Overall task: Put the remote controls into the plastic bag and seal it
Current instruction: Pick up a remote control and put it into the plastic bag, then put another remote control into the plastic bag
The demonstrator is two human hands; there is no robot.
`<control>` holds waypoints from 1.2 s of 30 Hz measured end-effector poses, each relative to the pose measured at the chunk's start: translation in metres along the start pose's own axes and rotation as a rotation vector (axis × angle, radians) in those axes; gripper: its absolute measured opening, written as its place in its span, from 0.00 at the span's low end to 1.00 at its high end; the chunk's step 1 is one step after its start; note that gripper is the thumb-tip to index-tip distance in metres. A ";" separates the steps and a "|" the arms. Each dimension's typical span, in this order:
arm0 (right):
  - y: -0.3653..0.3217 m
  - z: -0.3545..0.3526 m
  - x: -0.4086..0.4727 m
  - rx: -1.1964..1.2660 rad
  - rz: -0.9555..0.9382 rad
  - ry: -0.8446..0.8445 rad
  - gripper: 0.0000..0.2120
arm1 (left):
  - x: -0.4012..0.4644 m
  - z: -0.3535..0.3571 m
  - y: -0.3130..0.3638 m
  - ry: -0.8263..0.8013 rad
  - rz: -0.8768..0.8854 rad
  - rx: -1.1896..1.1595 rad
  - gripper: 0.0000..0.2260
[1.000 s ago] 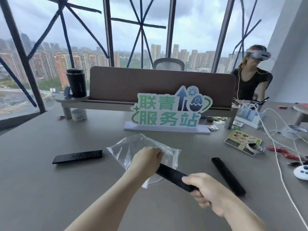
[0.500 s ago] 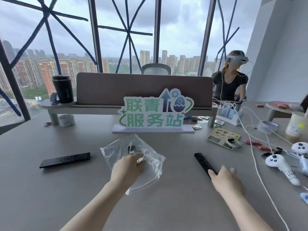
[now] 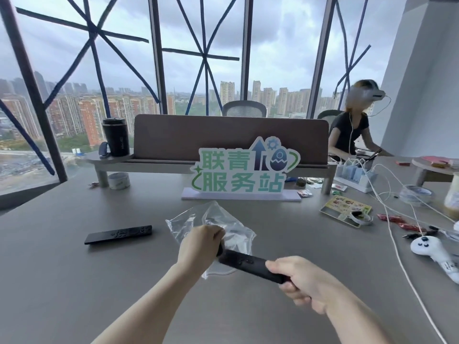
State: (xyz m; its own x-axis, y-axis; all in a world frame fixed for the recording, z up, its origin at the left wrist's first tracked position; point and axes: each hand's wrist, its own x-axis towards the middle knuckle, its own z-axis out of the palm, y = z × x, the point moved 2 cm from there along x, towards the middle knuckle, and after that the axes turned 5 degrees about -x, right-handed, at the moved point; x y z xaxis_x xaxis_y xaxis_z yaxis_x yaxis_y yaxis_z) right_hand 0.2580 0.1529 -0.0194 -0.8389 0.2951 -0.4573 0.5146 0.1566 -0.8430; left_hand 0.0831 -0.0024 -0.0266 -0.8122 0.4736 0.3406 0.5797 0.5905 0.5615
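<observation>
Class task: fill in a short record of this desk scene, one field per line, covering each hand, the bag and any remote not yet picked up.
left hand: grips the plastic bag at its mouth
right hand: holds a black remote control, tip at the bag's mouth
spare remote: flat on the table, left of the bag
seal: not yet closed

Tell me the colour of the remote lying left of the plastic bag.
Black remote, seen in the head view.
</observation>
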 end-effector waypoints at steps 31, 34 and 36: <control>-0.146 0.228 0.195 -0.753 -0.491 0.110 0.23 | 0.033 -0.308 -0.128 0.707 -0.177 -0.409 0.10; -0.147 0.254 0.220 -0.939 -0.462 0.006 0.29 | 0.026 -0.316 -0.144 0.728 -0.159 -0.261 0.10; -0.143 0.264 0.234 -0.991 -0.450 -0.005 0.29 | 0.019 -0.312 -0.157 0.688 -0.159 -0.146 0.10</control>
State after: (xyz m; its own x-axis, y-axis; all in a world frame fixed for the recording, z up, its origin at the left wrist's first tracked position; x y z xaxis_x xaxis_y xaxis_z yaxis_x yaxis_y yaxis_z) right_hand -0.0587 -0.0491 -0.0803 -0.9859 0.0169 -0.1665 0.0720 0.9409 -0.3310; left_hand -0.0435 -0.2905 0.1271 -0.7710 -0.1580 0.6169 0.4752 0.5021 0.7226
